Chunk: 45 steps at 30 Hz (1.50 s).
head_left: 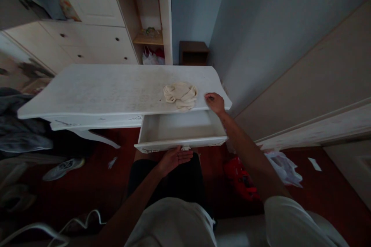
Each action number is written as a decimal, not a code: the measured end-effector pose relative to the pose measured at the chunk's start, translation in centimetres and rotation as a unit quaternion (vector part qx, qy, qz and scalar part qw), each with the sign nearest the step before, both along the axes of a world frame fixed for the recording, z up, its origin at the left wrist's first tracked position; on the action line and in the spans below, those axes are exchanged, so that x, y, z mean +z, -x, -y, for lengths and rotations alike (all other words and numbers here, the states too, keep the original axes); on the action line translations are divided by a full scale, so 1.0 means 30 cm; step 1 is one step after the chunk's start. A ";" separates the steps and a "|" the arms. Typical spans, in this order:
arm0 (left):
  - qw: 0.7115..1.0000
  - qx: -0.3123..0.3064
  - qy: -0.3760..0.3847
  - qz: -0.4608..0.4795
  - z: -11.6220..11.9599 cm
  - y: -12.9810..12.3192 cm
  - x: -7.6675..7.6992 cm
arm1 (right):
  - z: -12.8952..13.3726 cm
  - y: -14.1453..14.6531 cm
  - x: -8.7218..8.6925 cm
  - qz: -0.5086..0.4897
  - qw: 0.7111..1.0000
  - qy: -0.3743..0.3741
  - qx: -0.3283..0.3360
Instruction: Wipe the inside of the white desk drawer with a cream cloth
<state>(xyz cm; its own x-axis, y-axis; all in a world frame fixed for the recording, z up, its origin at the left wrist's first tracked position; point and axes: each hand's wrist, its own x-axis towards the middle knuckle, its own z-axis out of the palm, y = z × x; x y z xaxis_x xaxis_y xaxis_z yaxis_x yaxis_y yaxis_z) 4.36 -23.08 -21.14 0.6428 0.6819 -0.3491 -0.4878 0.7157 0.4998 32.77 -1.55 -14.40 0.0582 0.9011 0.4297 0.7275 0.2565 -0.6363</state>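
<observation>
A white table (116, 88) with dark smudges on its top has one drawer (179, 125) pulled out, and its visible inside is bare. My left hand (176, 159) is at the drawer's front, just under the knob (186, 148), palm up with its fingers stretched out. On the tabletop's right part rests my right hand (214, 101), its fingers curled; whether anything small is in them is hidden. A crumpled cream cloth (181, 94) lies on the table just left of my right hand, not touching it.
Behind the table stand a white cabinet (95, 40) and open shelves (148, 38). A wall rises at the right. On the floor are a red bag (239, 177), a white plastic bag (284, 168) and a shoe (63, 168). Dark clothes (23, 135) hang at the left.
</observation>
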 end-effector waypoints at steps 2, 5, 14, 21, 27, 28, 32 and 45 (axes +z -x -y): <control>1.000 0.008 0.000 -0.002 -0.032 -0.005 -0.006 | -0.005 -0.007 0.004 -0.021 1.000 0.021 0.006; 1.000 0.018 -0.003 -0.006 -0.083 -0.008 -0.015 | -0.015 -0.025 0.009 -0.078 0.995 0.055 0.037; 0.999 0.047 0.000 -0.006 -0.269 -0.021 -0.025 | -0.004 -0.046 0.017 -0.151 0.984 0.081 0.056; 0.998 0.062 0.006 -0.030 -0.409 -0.021 -0.025 | 0.005 -0.041 0.017 -0.137 0.986 0.074 0.055; 0.995 0.081 0.018 -0.048 -0.506 -0.028 -0.023 | 0.008 -0.040 0.014 -0.134 0.987 0.069 0.057; 0.995 0.083 0.020 -0.054 -0.517 -0.029 -0.026 | 0.009 -0.040 0.014 -0.131 0.988 0.068 0.055; 0.995 0.083 0.023 -0.056 -0.538 -0.031 -0.030 | 0.011 -0.041 0.010 -0.116 0.990 0.058 0.053; 0.974 0.023 -0.123 -0.191 -0.382 0.145 0.169 | 0.024 -0.020 0.022 -0.120 0.990 0.060 0.035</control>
